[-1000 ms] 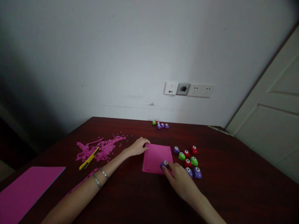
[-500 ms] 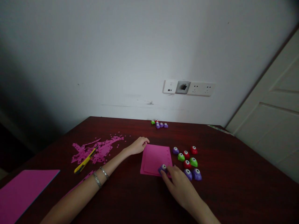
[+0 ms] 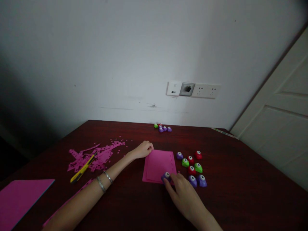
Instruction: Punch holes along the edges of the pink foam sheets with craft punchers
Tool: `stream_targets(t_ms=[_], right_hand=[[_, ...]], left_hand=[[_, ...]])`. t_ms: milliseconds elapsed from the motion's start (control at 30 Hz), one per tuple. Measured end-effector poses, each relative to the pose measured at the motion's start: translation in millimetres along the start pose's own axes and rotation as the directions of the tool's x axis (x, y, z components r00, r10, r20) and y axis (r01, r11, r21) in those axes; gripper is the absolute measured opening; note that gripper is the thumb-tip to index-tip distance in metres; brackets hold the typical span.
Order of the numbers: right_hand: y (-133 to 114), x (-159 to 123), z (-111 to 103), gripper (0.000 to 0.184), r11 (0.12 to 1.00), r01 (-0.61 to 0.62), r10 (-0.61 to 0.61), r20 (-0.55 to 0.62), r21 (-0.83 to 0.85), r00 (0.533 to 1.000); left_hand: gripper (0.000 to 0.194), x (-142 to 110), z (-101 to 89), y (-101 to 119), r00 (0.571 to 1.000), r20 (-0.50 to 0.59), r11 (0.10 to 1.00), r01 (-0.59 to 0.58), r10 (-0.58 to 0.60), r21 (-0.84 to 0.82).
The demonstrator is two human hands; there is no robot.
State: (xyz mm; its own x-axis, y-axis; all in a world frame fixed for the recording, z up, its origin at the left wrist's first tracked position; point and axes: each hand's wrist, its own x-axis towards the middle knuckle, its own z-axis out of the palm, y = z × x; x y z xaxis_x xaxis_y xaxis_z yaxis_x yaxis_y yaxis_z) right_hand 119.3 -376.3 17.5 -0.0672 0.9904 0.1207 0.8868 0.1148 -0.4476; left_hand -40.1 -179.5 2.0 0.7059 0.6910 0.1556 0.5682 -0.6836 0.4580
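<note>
A small stack of pink paper (image 3: pixel 160 164) lies on the dark table, with little punched holes along its right edge. My right hand (image 3: pixel 185 195) is closed around a purple craft punch (image 3: pixel 166 176) with an eye-like button, at the paper's lower right edge. My left hand (image 3: pixel 145 149) has its fingers curled at the upper left corner of the stack, holding it. Just right of the paper stand several more punches: purple (image 3: pixel 179 155), green (image 3: pixel 185 162) and red (image 3: pixel 191 170) ones.
Pink paper scraps (image 3: pixel 101 156) and tiny cut-out bits lie at left, with a yellow utility knife (image 3: pixel 83 169) on them. A large pink sheet (image 3: pixel 21 199) is at the near left. More punches (image 3: pixel 165 128) stand near the wall, below wall sockets (image 3: pixel 205 90).
The view has shifted slightly. Both hands stay at the pink paper, and the right still grips the purple punch at its lower edge.
</note>
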Motion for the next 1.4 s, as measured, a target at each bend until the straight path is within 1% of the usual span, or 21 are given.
stream_targets(t_ms=[100,133,200,267,400,533,600,700,833,967,1167,1267,1400], right_hand=[[-1.1,0.0,-1.1,0.028,1.000,-0.006,0.006,0.008,-0.002,1.000],[-1.3,0.0,-1.3,0.028,1.000,-0.010,0.010,0.013,-0.002,1.000],[-1.4,0.1,-1.4,0.029,1.000,-0.016,0.016,0.017,-0.002,1.000],[-1.1,0.2,-0.8,0.028,1.000,-0.015,0.015,0.016,-0.007,1.000],[-0.9,0.1,0.5,0.028,1.000,-0.016,0.016,0.019,-0.019,1.000],[-1.1,0.1,1.2,0.029,1.000,-0.009,0.009,0.017,-0.011,1.000],[-1.2,-0.1,1.2,0.029,1.000,-0.011,0.011,0.018,-0.003,1.000],[-1.4,-0.9,0.8,0.028,1.000,-0.019,0.019,0.024,0.010,1.000],[-1.0,-1.3,-1.0,0.028,0.999,-0.016,0.015,0.029,0.028,0.999],[0.9,1.6,-6.2,0.029,0.999,-0.008,0.007,0.027,0.044,1.000],[3.9,5.4,-14.3,0.034,0.995,-0.100,0.100,-0.002,0.016,0.995],[4.2,4.0,-12.9,0.034,0.994,-0.109,0.109,-0.014,-0.024,0.994],[4.7,2.5,-9.3,0.032,0.992,-0.100,0.099,-0.017,-0.074,0.995]], left_hand=[[0.011,-1.3,-1.8,-1.4,1.000,0.026,0.999,0.002,-0.003,0.033],[0.013,-1.9,-2.3,-2.5,0.999,0.039,0.999,0.008,-0.009,0.040],[0.024,-2.5,-3.2,-4.9,0.998,0.065,0.999,0.023,-0.026,0.044],[0.030,-2.1,-3.7,-6.7,0.995,0.093,0.999,0.040,-0.043,0.031],[0.030,0.0,-3.8,-7.2,0.991,0.119,0.998,0.068,-0.066,-0.010],[0.030,1.2,-3.0,-5.7,0.994,0.087,0.998,0.061,-0.058,-0.027],[0.029,1.2,-2.8,-4.9,0.995,0.079,0.995,0.060,-0.053,-0.082],[0.027,0.8,-3.5,-4.1,0.993,0.100,0.977,0.089,-0.070,-0.193],[0.024,0.8,-5.0,-5.3,0.992,0.096,0.952,0.110,-0.086,-0.286],[0.018,1.7,-4.8,-10.6,0.991,0.105,0.891,0.121,-0.083,-0.438],[0.022,0.2,-8.3,-20.3,0.975,0.141,0.746,0.223,-0.172,-0.628],[0.023,-2.5,-13.5,-21.5,0.970,0.152,0.695,0.240,-0.188,-0.677],[0.022,-6.3,-22.3,-17.6,0.945,0.192,0.646,0.323,-0.266,-0.692]])
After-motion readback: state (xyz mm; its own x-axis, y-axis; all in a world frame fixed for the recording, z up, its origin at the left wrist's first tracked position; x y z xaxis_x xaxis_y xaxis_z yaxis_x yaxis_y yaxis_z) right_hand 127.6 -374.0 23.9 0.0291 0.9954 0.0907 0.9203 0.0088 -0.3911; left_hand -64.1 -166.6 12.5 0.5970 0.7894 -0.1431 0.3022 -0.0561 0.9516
